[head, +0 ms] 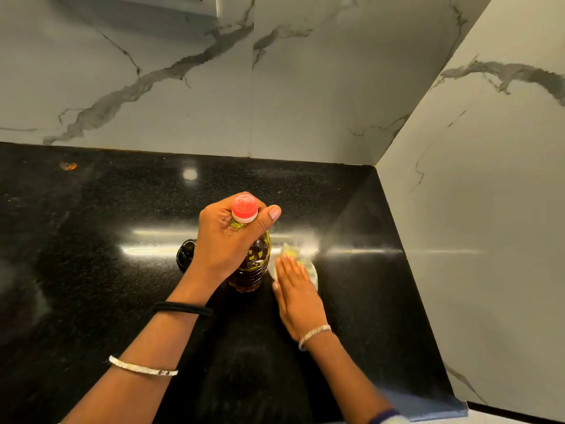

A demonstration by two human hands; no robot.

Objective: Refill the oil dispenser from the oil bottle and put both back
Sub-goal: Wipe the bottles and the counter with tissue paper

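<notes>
An oil bottle with a red cap stands upright on the black granite counter, holding dark amber oil. My left hand grips its neck just under the cap. To its left, mostly hidden behind my left wrist, a black rounded top shows, likely the oil dispenser. My right hand lies flat with straight fingers, pressing a pale yellowish cloth onto the counter just right of the bottle.
Marble-patterned walls close the counter at the back and at the right, forming a corner. A small orange speck lies far left near the back wall. A grey-blue strip lies at the counter's front right edge.
</notes>
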